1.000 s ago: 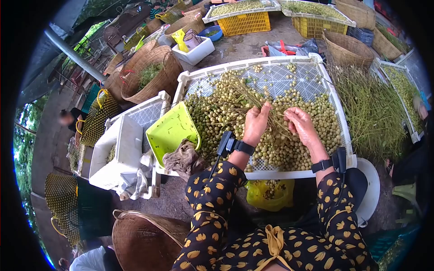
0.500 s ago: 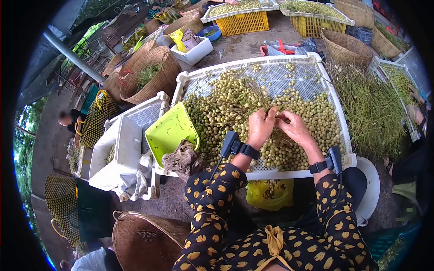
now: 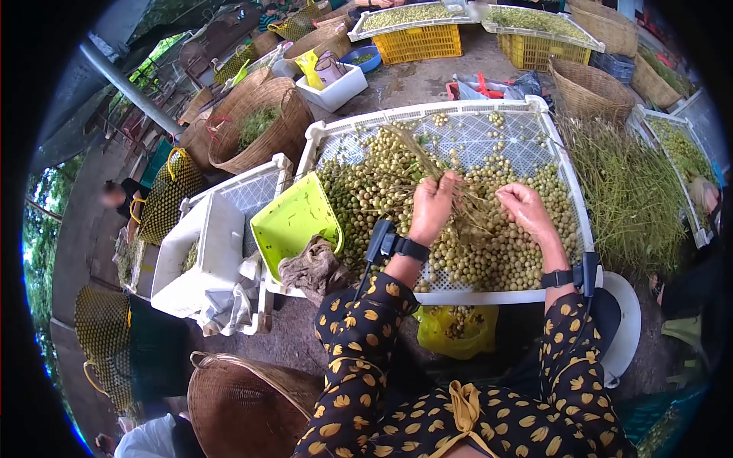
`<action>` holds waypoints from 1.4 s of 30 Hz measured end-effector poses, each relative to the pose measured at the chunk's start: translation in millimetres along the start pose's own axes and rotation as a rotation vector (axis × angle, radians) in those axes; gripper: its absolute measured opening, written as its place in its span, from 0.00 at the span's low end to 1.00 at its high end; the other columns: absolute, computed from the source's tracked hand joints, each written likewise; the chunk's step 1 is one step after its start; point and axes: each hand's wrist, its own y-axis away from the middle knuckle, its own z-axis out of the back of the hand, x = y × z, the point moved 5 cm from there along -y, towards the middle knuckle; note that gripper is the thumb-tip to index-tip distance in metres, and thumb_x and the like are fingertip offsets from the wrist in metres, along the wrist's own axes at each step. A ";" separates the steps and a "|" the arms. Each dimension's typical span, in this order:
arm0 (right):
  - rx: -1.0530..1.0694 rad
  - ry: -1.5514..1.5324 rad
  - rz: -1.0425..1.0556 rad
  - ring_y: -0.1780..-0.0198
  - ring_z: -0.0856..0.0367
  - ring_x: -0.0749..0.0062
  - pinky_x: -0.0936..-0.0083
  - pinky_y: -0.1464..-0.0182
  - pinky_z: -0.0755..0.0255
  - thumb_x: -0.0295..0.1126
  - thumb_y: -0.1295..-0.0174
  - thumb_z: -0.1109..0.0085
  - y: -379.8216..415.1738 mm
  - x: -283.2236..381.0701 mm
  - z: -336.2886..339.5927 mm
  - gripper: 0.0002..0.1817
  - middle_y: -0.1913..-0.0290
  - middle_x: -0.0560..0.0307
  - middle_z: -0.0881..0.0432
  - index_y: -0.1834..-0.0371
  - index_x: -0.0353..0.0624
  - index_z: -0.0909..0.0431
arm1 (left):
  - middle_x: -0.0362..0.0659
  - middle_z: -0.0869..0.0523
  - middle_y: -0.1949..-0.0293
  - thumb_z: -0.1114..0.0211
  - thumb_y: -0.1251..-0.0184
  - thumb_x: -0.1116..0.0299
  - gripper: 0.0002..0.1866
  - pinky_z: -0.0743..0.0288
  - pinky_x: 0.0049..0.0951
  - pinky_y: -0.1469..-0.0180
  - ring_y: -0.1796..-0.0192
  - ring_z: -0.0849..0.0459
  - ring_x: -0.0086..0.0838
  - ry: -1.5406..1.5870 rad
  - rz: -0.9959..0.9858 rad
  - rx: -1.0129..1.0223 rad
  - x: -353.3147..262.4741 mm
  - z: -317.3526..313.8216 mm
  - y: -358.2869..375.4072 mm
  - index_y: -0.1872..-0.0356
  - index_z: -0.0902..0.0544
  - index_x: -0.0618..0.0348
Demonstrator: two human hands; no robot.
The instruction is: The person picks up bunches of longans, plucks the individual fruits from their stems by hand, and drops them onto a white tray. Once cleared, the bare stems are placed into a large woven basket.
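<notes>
A white mesh tray [image 3: 574,206] bears a broad heap of small round yellow-green fruits [image 3: 477,263]. My left hand [image 3: 433,208] is wrapped round a bunch of thin stems [image 3: 418,153] over the middle of the heap; the stems stick out above and below the fist. To the right, my right hand [image 3: 527,210] hovers over the fruits with fingertips pinched together, apart from the bunch. Whether anything small sits in that pinch cannot be made out. A lime-green bin [image 3: 294,221] and a brown crumpled cloth [image 3: 313,269] lie at the tray's left edge.
Cut stems [image 3: 622,198] are piled right of the tray. On the left are a white foam box [image 3: 217,256] and a wicker basket [image 3: 263,145]; another basket [image 3: 244,404] stands at lower left. A yellow bag [image 3: 458,332] hangs below the tray. Other people are at the edges.
My right hand has moved right, away from my left hand. The stem bunch in my left hand now stands up more visibly. The view has shifted slightly.
</notes>
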 end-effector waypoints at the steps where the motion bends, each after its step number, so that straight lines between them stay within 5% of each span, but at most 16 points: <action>1: -0.018 -0.005 -0.021 0.70 0.27 0.81 0.82 0.69 0.31 0.41 0.39 0.42 2.4 1.7 1.4 0.16 0.68 0.60 0.21 0.55 0.42 0.22 | 0.41 0.19 0.75 0.47 0.29 0.62 0.13 0.27 0.22 0.75 0.76 0.21 0.22 0.051 -0.001 0.006 -3.5 0.9 -0.2 0.65 0.22 0.62; 6: 0.084 -0.036 -0.114 0.64 0.25 0.77 0.81 0.68 0.28 0.61 0.47 0.43 9.0 -11.1 -17.4 0.36 0.50 0.53 0.23 0.41 0.48 0.29 | 0.40 0.18 0.75 0.48 0.30 0.56 0.16 0.37 0.17 0.76 0.79 0.21 0.22 -0.032 0.054 0.109 -19.8 -4.8 8.6 0.64 0.21 0.58; 11: 0.179 -0.179 -0.019 0.60 0.25 0.77 0.78 0.65 0.26 0.44 0.40 0.41 17.4 6.4 -36.6 0.22 0.54 0.59 0.21 0.43 0.49 0.27 | 0.38 0.18 0.76 0.48 0.30 0.57 0.16 0.38 0.17 0.77 0.79 0.22 0.21 0.031 0.059 0.139 -0.8 -8.3 5.4 0.63 0.20 0.59; 12: 0.164 -0.140 -0.068 0.59 0.25 0.78 0.78 0.63 0.26 0.40 0.39 0.41 16.9 5.7 -35.1 0.20 0.55 0.59 0.21 0.45 0.49 0.26 | 0.40 0.18 0.69 0.48 0.29 0.65 0.12 0.24 0.24 0.72 0.70 0.21 0.21 -0.015 0.102 0.115 -6.4 -7.2 7.9 0.62 0.21 0.64; 13: 0.144 -0.143 -0.002 0.60 0.25 0.79 0.80 0.61 0.28 0.38 0.38 0.42 14.4 8.7 -36.9 0.16 0.57 0.60 0.21 0.49 0.46 0.24 | 0.40 0.18 0.70 0.48 0.30 0.64 0.13 0.24 0.24 0.72 0.71 0.21 0.21 -0.055 0.078 0.111 -5.2 -5.8 5.8 0.62 0.21 0.65; 18: 0.095 -0.063 0.095 0.69 0.30 0.83 0.81 0.66 0.34 0.39 0.37 0.43 4.8 1.1 -31.7 0.14 0.68 0.65 0.24 0.59 0.37 0.24 | 0.43 0.18 0.74 0.46 0.30 0.60 0.17 0.26 0.22 0.76 0.74 0.21 0.20 -0.221 -0.034 0.080 -11.2 -9.6 6.0 0.66 0.19 0.66; 23: 0.083 0.044 0.025 0.74 0.31 0.83 0.83 0.73 0.37 0.45 0.36 0.45 12.9 8.2 -27.4 0.17 0.75 0.67 0.28 0.61 0.41 0.25 | 0.44 0.18 0.72 0.46 0.30 0.61 0.16 0.21 0.24 0.72 0.71 0.19 0.22 -0.099 -0.042 0.011 -8.7 -3.8 4.3 0.66 0.20 0.68; 28: 0.265 -0.079 0.012 0.65 0.26 0.82 0.82 0.65 0.30 0.42 0.35 0.47 18.0 10.1 -33.7 0.17 0.61 0.62 0.23 0.54 0.39 0.25 | 0.41 0.20 0.75 0.46 0.30 0.63 0.15 0.23 0.25 0.74 0.76 0.22 0.20 0.000 -0.083 -0.043 -8.9 2.0 1.0 0.69 0.21 0.67; 35: 0.198 0.011 -0.086 0.75 0.29 0.86 0.83 0.77 0.33 0.41 0.34 0.47 12.5 1.5 -25.4 0.14 0.70 0.66 0.26 0.60 0.40 0.27 | 0.41 0.18 0.77 0.46 0.30 0.61 0.15 0.30 0.20 0.78 0.77 0.20 0.20 -0.142 -0.077 -0.032 -5.9 3.1 1.9 0.69 0.21 0.64; 42: 0.235 -0.516 -0.026 0.80 0.31 0.84 0.85 0.83 0.39 0.40 0.35 0.45 12.0 0.5 -22.5 0.14 0.71 0.62 0.29 0.59 0.40 0.30 | 0.43 0.18 0.72 0.46 0.31 0.57 0.15 0.37 0.18 0.82 0.72 0.15 0.29 0.101 0.080 -0.071 -9.5 1.5 7.7 0.64 0.22 0.60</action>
